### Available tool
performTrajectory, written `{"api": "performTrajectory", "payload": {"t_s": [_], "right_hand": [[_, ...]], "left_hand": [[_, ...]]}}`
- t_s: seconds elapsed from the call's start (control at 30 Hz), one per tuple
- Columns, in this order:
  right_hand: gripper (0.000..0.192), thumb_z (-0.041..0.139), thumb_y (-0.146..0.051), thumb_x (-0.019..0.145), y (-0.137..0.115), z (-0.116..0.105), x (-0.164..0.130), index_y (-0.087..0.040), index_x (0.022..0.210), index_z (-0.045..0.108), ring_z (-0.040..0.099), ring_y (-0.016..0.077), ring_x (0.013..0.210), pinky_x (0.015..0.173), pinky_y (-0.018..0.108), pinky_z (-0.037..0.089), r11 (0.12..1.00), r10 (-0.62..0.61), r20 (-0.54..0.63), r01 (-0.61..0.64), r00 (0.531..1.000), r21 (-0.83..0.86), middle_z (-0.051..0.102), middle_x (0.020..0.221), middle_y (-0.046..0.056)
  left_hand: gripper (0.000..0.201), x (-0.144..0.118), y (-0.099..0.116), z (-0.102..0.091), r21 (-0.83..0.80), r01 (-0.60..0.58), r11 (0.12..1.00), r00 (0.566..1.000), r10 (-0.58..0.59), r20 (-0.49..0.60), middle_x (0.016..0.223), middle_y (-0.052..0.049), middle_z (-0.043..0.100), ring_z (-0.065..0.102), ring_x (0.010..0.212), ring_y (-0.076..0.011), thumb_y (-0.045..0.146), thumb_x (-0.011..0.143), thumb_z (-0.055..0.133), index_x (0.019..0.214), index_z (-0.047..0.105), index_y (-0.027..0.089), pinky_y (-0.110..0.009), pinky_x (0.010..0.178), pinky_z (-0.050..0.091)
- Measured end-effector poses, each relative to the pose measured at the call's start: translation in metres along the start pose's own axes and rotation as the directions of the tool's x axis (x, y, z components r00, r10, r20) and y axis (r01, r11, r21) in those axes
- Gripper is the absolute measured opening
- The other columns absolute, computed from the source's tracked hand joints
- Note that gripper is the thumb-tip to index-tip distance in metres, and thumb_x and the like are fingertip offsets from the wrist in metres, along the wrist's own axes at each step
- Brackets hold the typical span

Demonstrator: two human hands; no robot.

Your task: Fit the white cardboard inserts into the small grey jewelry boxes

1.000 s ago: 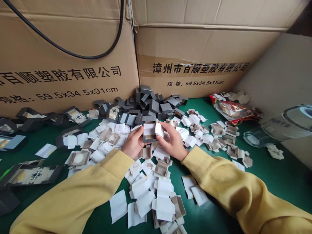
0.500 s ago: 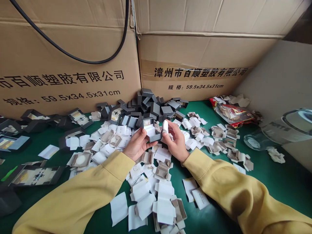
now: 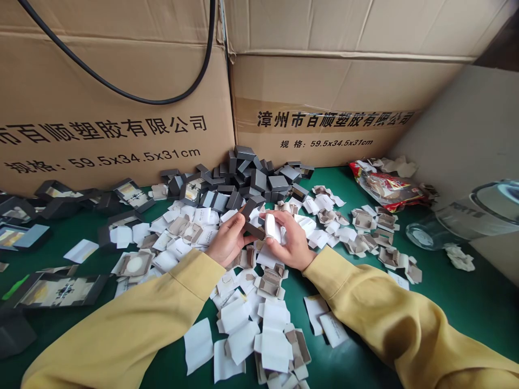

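Observation:
My left hand (image 3: 229,240) is closed on a small dark grey box (image 3: 254,208), which is tilted so that its inside is hidden from me. Close beside it, my right hand (image 3: 291,240) pinches a small white rounded piece (image 3: 272,227) between thumb and fingers; its exact kind is unclear. Both hands hover over a spread of white folded leaflets (image 3: 239,313) and small grey-brown cardboard inserts (image 3: 271,283). Just beyond the hands rises a heap of dark grey boxes (image 3: 257,181).
Two large cardboard cartons (image 3: 121,70) wall off the back, with a black cable (image 3: 162,102) hanging in front. At right are a red snack bag (image 3: 389,189), a clear glass jar (image 3: 454,216) and crumpled paper (image 3: 460,258). Opened dark boxes (image 3: 60,292) lie at left on the green tabletop (image 3: 441,313).
The dark box has turned in my left hand, from showing its white inside to showing its dark outer sides. The white piece in my right hand has moved slightly down and tilted.

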State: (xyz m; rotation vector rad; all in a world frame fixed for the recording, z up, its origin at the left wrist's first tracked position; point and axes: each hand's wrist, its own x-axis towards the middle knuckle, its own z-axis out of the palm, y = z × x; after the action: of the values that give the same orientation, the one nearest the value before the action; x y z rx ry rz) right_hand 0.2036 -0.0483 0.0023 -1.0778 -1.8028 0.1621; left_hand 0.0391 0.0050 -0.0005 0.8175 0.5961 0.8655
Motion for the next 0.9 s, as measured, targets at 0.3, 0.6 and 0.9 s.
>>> {"api": "performTrajectory", "payload": {"t_s": [0.3, 0.6, 0.9], "right_hand": [[0.035, 0.044, -0.042, 0.085, 0.0020, 0.0030, 0.0035, -0.019, 0.111, 0.045, 0.057, 0.0217, 0.081, 0.070, 0.035, 0.050, 0.996, 0.029, 0.098, -0.021, 0.995, -0.086, 0.060, 0.093, 0.010], [0.035, 0.045, -0.043, 0.086, 0.0056, 0.0018, 0.0038, -0.019, 0.111, 0.045, 0.060, 0.0208, 0.086, 0.074, 0.034, 0.051, 0.998, 0.043, 0.116, -0.038, 0.992, -0.042, 0.061, 0.098, 0.010], [0.037, 0.048, -0.040, 0.085, 0.0042, 0.0021, 0.0030, -0.019, 0.115, 0.043, 0.061, 0.0227, 0.093, 0.079, 0.037, 0.052, 0.998, 0.068, 0.087, -0.069, 0.994, -0.002, 0.061, 0.105, 0.011]], "left_hand": [[0.045, -0.0024, 0.0018, 0.0037, 0.018, 0.020, 1.000, 0.999, -0.021, 0.045, 0.129, -0.008, 0.055, 0.052, 0.114, -0.0235, 0.035, 0.079, 0.061, 0.123, 0.055, 0.025, -0.033, 0.084, 0.051], [0.040, -0.0004, 0.0001, 0.0027, 0.031, 0.032, 0.999, 0.999, -0.033, 0.037, 0.125, -0.007, 0.057, 0.053, 0.112, -0.0225, 0.035, 0.079, 0.062, 0.118, 0.059, 0.026, -0.033, 0.084, 0.051], [0.038, 0.0001, 0.0001, 0.0052, 0.002, 0.033, 0.999, 0.999, -0.033, 0.022, 0.121, -0.005, 0.059, 0.055, 0.108, -0.0209, 0.036, 0.079, 0.062, 0.115, 0.059, 0.025, -0.033, 0.085, 0.051]]}}
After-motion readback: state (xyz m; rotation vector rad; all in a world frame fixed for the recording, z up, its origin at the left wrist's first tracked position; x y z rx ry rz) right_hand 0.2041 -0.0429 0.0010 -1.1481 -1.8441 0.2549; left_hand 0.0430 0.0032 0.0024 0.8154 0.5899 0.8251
